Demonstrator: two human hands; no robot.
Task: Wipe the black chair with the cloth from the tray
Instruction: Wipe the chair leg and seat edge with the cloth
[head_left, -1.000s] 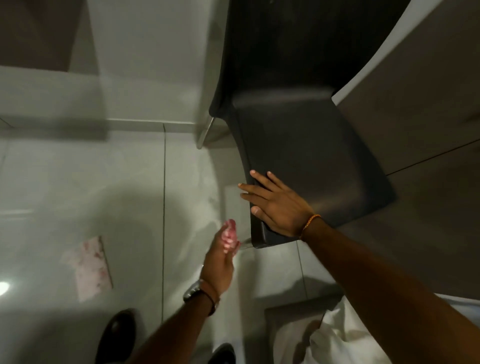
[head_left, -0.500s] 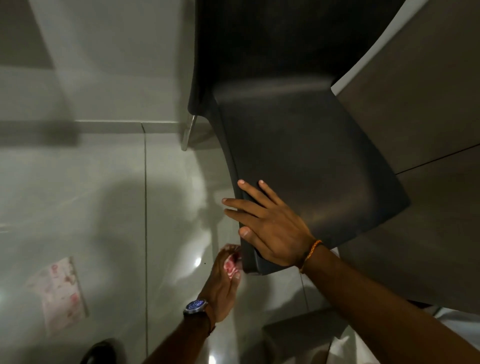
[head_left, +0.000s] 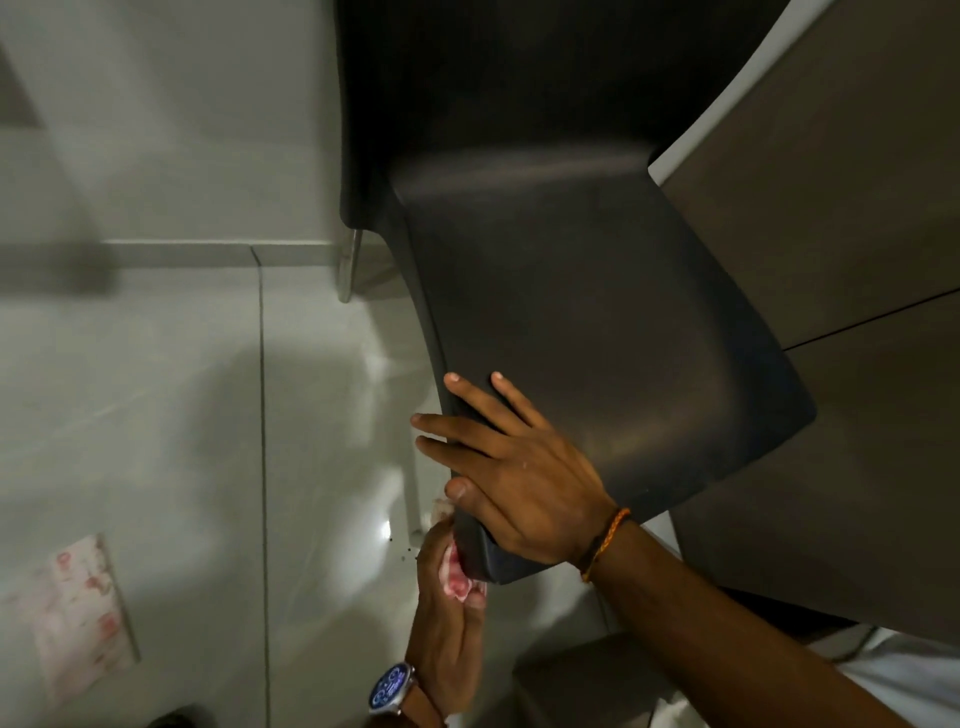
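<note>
The black chair fills the upper middle, its seat facing me and its backrest dark above. My right hand lies flat on the seat's front left corner, fingers spread over the edge. Below that corner, my left hand is closed on a pink and white cloth and presses it against the underside of the seat's corner. Most of the cloth is hidden in the hand. No tray is in view.
A brown table top overhangs the chair's right side. A chrome chair leg stands at the white wall. A pink patterned sheet lies on the glossy tiled floor at the lower left.
My left hand has moved up and right with the cloth, from open floor to the underside of the seat's corner. My right hand stays on the seat. The view has moved closer.
</note>
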